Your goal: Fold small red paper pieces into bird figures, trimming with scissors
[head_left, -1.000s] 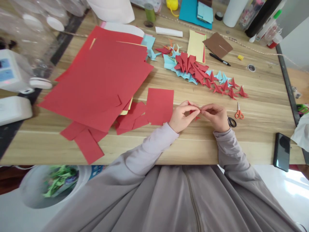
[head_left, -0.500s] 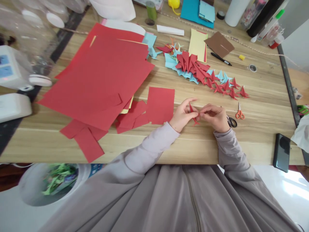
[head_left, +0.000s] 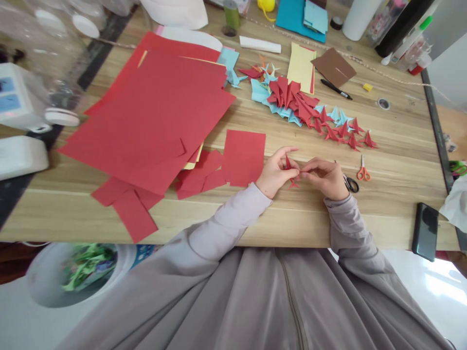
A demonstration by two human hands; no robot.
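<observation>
Between my hands is a small red folded-paper piece (head_left: 288,163), slim and pointed, partly hidden by fingers. My left hand (head_left: 276,170) pinches its middle with the thumb across it. The fingertips of my right hand (head_left: 324,176) are closed on a pointed end at its right side. A red paper square (head_left: 243,158) lies just left of my left hand. Beyond my hands, a row of red origami cranes (head_left: 343,130) and light blue ones (head_left: 339,115) runs across the table, beside stacked red folded pieces (head_left: 284,92).
Large red sheets (head_left: 153,112) cover the table's left, with smaller red pieces (head_left: 134,214) below. Black-handled scissors (head_left: 351,184) and orange scissors (head_left: 363,172) lie right of my right hand. A phone (head_left: 425,231) overhangs the front edge. A bin (head_left: 47,287) stands below left.
The view has shifted slightly. Both hands stay at the red folded piece, whose lower end has turned a little; the grip looks the same.
</observation>
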